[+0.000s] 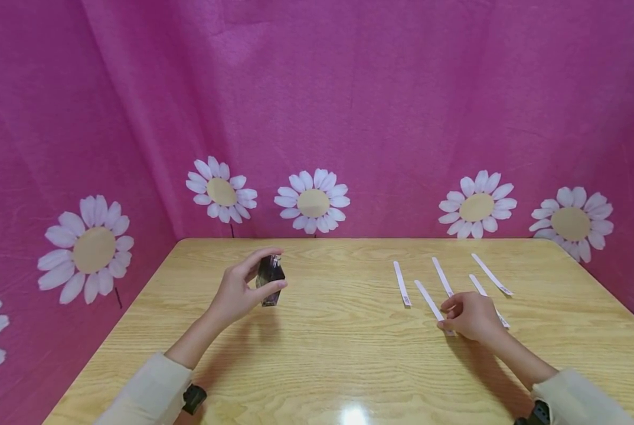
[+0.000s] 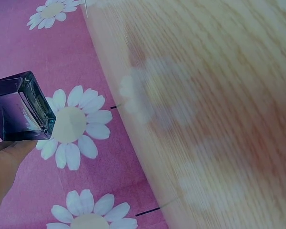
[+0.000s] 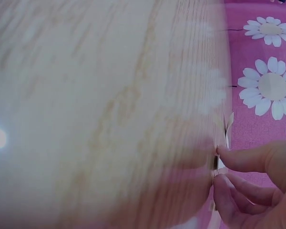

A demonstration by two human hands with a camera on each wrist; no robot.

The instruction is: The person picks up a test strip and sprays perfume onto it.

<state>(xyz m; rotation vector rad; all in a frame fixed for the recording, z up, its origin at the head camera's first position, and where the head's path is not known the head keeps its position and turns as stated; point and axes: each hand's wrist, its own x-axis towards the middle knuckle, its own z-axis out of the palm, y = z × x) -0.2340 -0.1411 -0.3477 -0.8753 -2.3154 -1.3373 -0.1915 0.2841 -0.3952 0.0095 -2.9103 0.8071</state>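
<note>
My left hand (image 1: 238, 293) grips a dark glass bottle (image 1: 270, 282) between thumb and fingers — it is held up off the bench (image 1: 317, 360), left of centre, with a shadow below it. My right hand (image 1: 472, 317) is down at the bench on the other side, thumb and curled fingers pinching the near end of a white strip (image 1: 426, 297) that lies there. Four other strips lie around it: one to its left (image 1: 401, 282), one just beyond (image 1: 441, 274), one partly behind my hand (image 1: 478, 284), and one farther right (image 1: 490, 273). Bottle and strips are well apart. Past the far edge hangs a pink cloth (image 1: 317, 88) — printed with white daisies.
</note>
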